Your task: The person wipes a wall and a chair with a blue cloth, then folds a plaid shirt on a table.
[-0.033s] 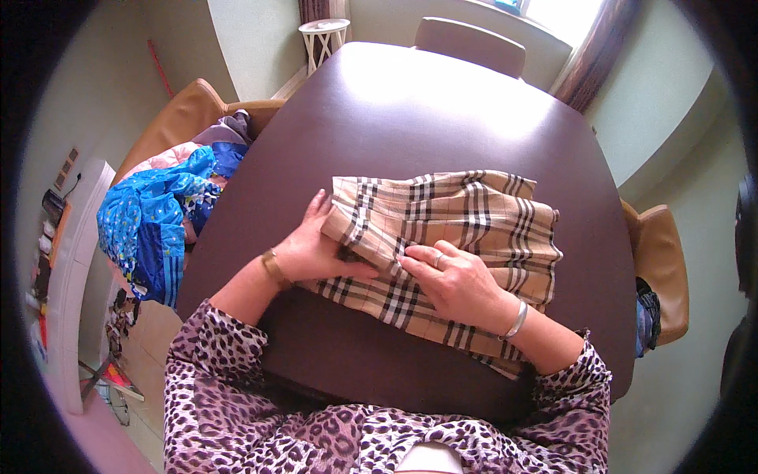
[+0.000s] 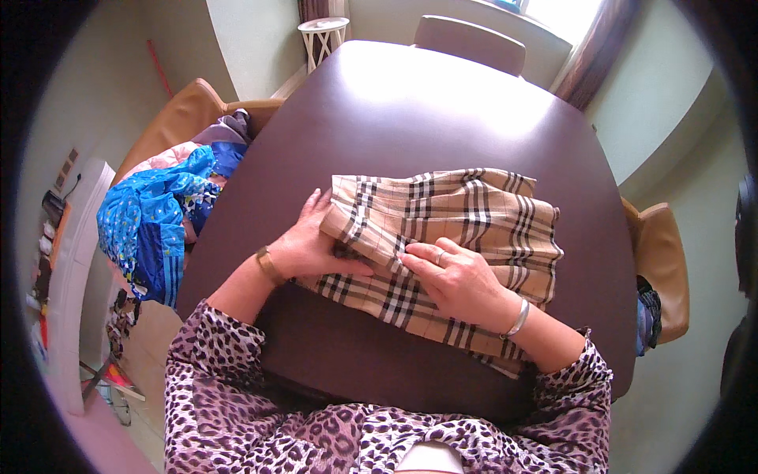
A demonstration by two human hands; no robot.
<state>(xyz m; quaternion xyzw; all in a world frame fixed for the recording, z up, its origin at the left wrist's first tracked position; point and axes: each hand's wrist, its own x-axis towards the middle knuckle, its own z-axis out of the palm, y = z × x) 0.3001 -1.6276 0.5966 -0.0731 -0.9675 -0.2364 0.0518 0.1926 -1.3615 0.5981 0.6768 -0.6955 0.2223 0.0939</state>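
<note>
A pleated skirt in beige, black and white plaid lies on the dark table, its waistband at the left and pleats fanning right. The near part of the waistband is folded over into a raised flap. My left hand rests at the waistband end, thumb stretched along the lower layer beside the flap and fingers spread past its left edge. With fingers bent together, my right hand pinches the cloth at the flap's right end. The right fingertips are partly hidden.
The dark brown table has curved edges. Blue and pink clothes are heaped on a tan chair at the left. Another tan chair at the right holds dark clothing. A white stool stands beyond the table.
</note>
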